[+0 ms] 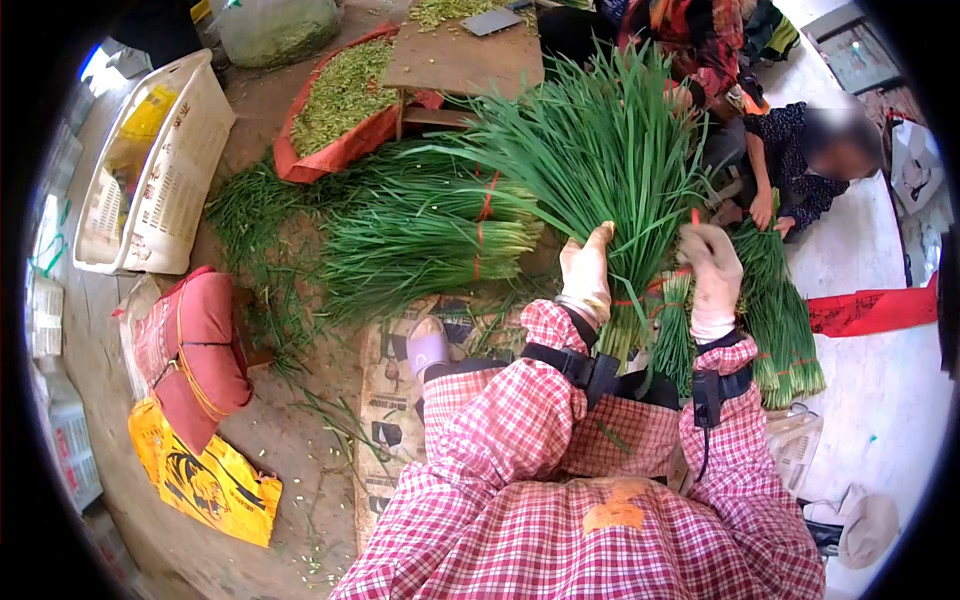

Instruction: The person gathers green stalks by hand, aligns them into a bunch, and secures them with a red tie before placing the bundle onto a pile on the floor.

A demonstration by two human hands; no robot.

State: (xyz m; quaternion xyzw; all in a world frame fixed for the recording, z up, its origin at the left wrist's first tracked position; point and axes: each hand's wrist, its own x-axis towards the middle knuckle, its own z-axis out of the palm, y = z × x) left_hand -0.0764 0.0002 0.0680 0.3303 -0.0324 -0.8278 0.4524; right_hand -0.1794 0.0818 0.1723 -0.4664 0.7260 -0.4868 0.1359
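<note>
Brown floor (320, 495) strewn with leaf scraps opens out on the left, edged by a white plastic crate (178, 195) holding something yellow. Below the crate, a strapped red cushion (195, 345) and a yellow plastic bag (215, 485) narrow that space. Farther back, a clear plastic bag (280, 30) contains greenery, and an orange-red sack (284, 150) is filled with chopped green trimmings (345, 95). Next to it a wooden bench (460, 62) carries a metal blade (492, 21); tied chive bundles (420, 240) cover the ground in front, before printed cardboard (372, 475) and a lilac slipper (428, 345).

Centrally, the large chive bunch (610, 150) stands fanned out in front of the person's body, the gloved left hand (585, 268) closed around its lower leaves. Apart from it, the gloved right hand (713, 270) is just right of the bunch, a red tie (695, 216) at its fingers. Beneath that hand is a smaller tied bundle (675, 330). More bundles (780, 330) lie farther right, where a co-worker (810, 150) reaches in, near a red strip (870, 312) on the pale surface (870, 400).
</note>
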